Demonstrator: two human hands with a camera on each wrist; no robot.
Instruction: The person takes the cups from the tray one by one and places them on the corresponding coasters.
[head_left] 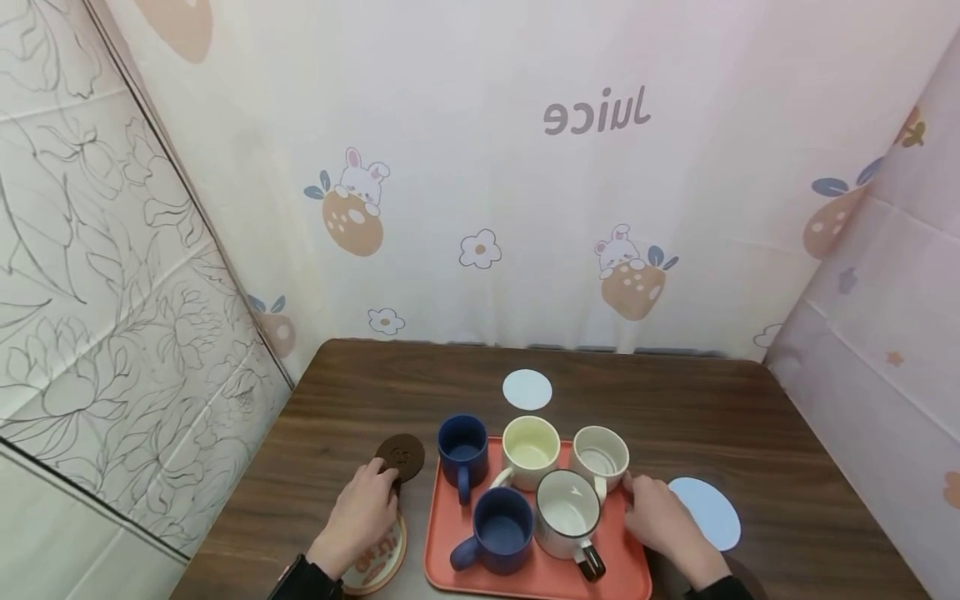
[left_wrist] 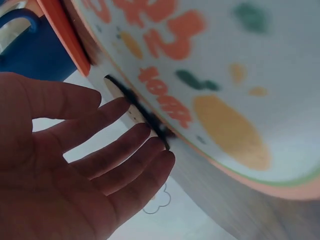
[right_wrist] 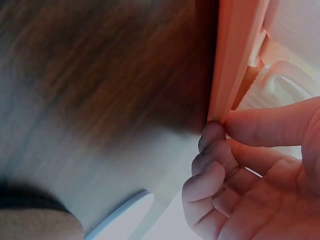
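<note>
My right hand (head_left: 663, 517) is at the right side of the red tray (head_left: 441, 542). In the right wrist view, its thumb and index finger pinch the tray rim (right_wrist: 235, 55). On the tray stand several mugs: a navy mug (head_left: 459, 468), a blue mug (head_left: 495, 546), a pale green mug (head_left: 519, 462), a cream mug (head_left: 588, 450) and a white mug with a dark rim (head_left: 558, 533). Left of the tray, my left hand (head_left: 362, 510) has its fingertips at a dark brown round coaster (head_left: 406, 450). Its fingers (left_wrist: 127, 150) look loosely extended along the coaster's thin edge.
A printed round coaster (head_left: 375, 571) lies partly under the left wrist. One white disc (head_left: 527, 389) sits behind the tray, another (head_left: 708, 510) to its right. Patterned curtains (head_left: 480, 167) enclose the wooden table (head_left: 720, 425) at the back and sides.
</note>
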